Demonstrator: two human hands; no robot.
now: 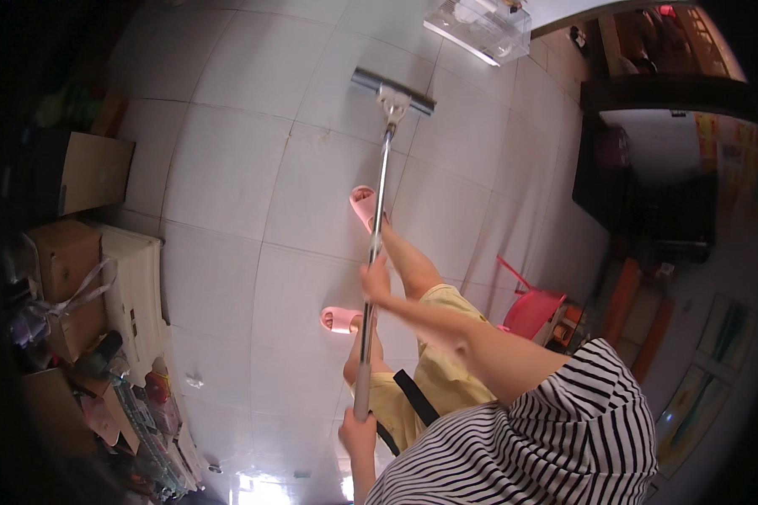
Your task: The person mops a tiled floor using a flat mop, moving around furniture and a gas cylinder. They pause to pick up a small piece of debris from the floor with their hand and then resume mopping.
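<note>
A sponge mop [385, 168] with a long silver pole runs across the middle of the view. Its wide dark head [417, 102], fixed to a pale bracket, appears to rest on the light tiled floor [320, 168]. My right hand [376, 280] is wrapped round the middle of the pole, arm stretched out from a striped sleeve. Lower down, my left hand [358, 431] closes round the pole's end, below the grey grip. Pink slippers are on my feet, one slipper [340, 320] just left of the pole and the other slipper [361, 207] farther up beside it.
On the left stand cardboard boxes [69, 282], a pale cabinet [133, 290] and a cluttered shelf [147, 421]. A clear plastic box [480, 32] sits at the far wall. A pink-red plastic item [537, 310] is to my right, with dark furniture [648, 210] beyond.
</note>
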